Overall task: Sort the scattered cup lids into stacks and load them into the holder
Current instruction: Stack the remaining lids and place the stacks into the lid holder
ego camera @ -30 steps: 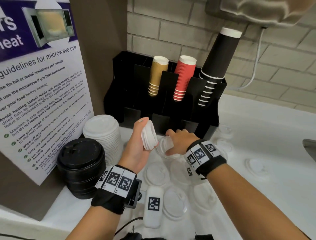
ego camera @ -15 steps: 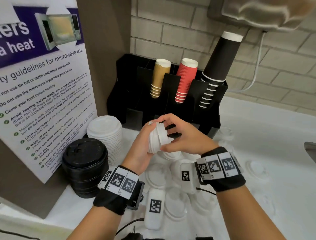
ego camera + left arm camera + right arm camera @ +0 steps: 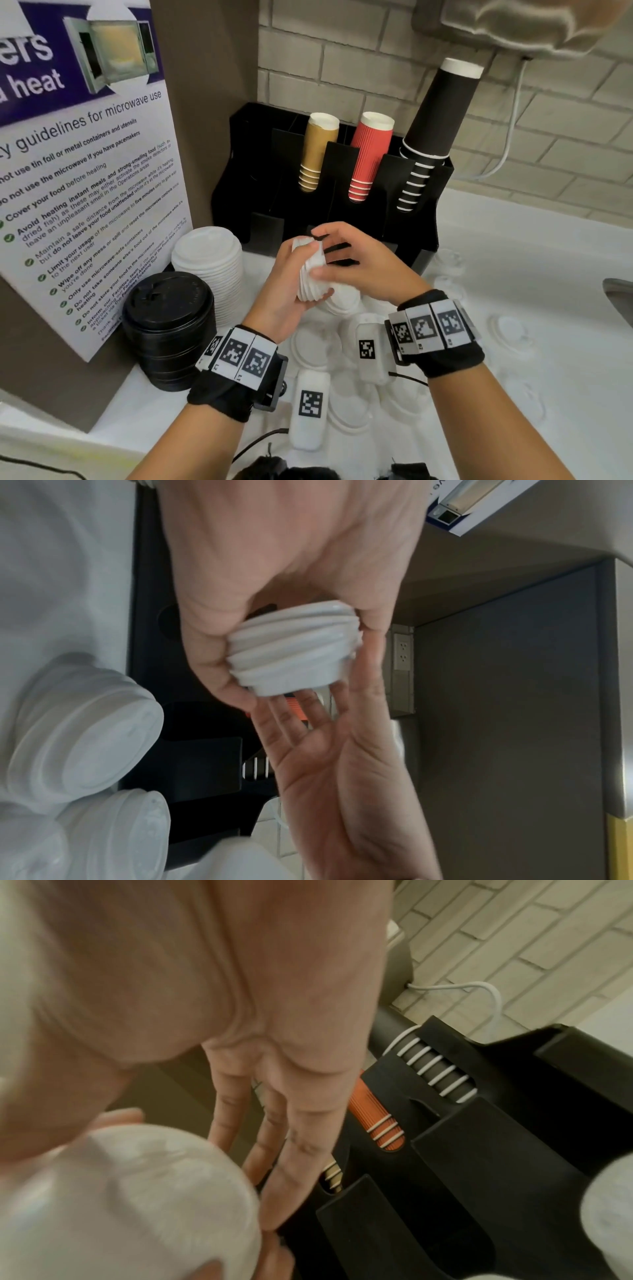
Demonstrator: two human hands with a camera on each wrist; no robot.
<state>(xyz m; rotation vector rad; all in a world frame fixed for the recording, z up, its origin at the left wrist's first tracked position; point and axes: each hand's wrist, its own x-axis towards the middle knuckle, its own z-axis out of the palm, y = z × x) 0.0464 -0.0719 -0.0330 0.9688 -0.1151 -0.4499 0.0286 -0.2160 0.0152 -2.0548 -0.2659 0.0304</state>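
A short stack of white lids (image 3: 310,270) stands on edge above the counter, gripped in my left hand (image 3: 291,274); it shows as ridged rims (image 3: 294,656) in the left wrist view. My right hand (image 3: 317,255) meets it from the right. Its thumb and index finger pinch the outermost lid (image 3: 130,1191), and the other fingers (image 3: 298,1123) stay straight. The black holder (image 3: 404,192) stands just behind both hands. Loose white lids (image 3: 308,346) lie flat on the counter under my wrists.
A tall white lid stack (image 3: 209,260) and a black lid stack (image 3: 168,329) stand at the left by the poster (image 3: 85,171). Gold (image 3: 317,150), red (image 3: 370,154) and black (image 3: 435,130) cup sleeves fill the holder. More lids (image 3: 510,329) lie to the right, near a sink edge (image 3: 620,291).
My right hand lifted a lid from the counter and brought it up against the stack in my left hand. The stack has grown, and both hands have risen slightly.
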